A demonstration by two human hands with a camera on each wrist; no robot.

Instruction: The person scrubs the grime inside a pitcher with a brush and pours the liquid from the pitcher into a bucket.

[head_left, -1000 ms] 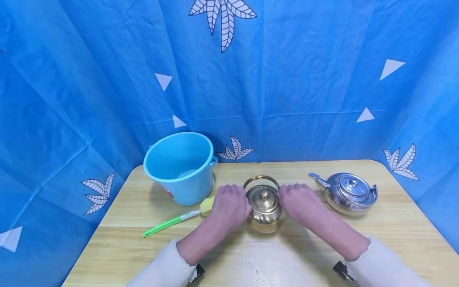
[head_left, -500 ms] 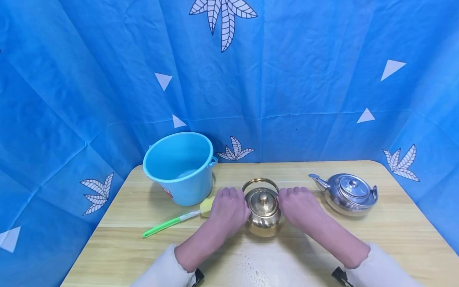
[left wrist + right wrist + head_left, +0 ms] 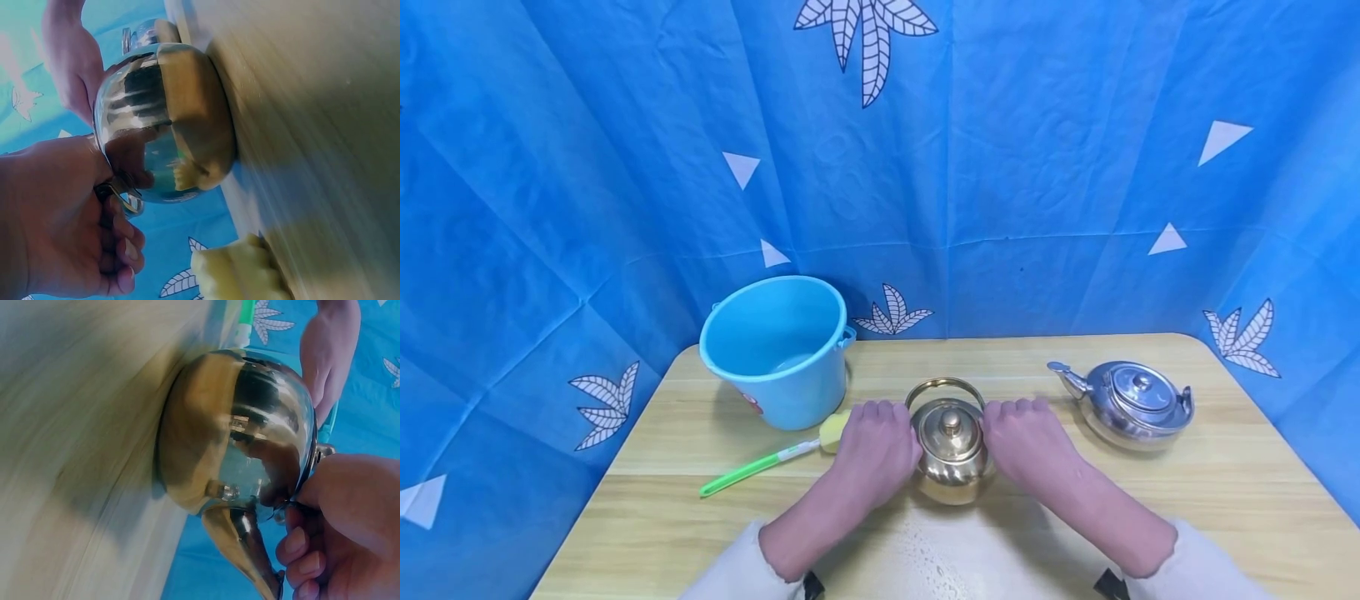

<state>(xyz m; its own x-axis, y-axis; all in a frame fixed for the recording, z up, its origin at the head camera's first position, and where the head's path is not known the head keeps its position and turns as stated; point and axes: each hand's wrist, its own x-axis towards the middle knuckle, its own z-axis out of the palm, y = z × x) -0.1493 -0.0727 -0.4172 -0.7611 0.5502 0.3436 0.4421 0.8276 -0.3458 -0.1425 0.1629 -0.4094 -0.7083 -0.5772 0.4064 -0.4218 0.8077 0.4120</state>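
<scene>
A gold metal teapot (image 3: 950,471) with a round-knobbed lid (image 3: 951,429) is upright between my two hands at the table's middle. My left hand (image 3: 878,450), fingers curled, grips its left side where the hoop handle (image 3: 945,382) meets the body; in the left wrist view the fingers (image 3: 128,250) curl beside a gold loop. On the other side my right hand (image 3: 1026,437) grips the handle's end, near the spout (image 3: 240,547) seen in the right wrist view. Whether the base touches the wood I cannot tell.
A blue bucket (image 3: 805,392) stands at the back left. In front of it lies a green-handled brush (image 3: 741,475) with a yellow sponge head (image 3: 832,431). A silver teapot (image 3: 1123,417) sits at the right. Water drops (image 3: 936,571) wet the table's front.
Both hands and the gold teapot have shifted slightly toward me, a little at a time. The bucket, brush and silver teapot stay where they were.
</scene>
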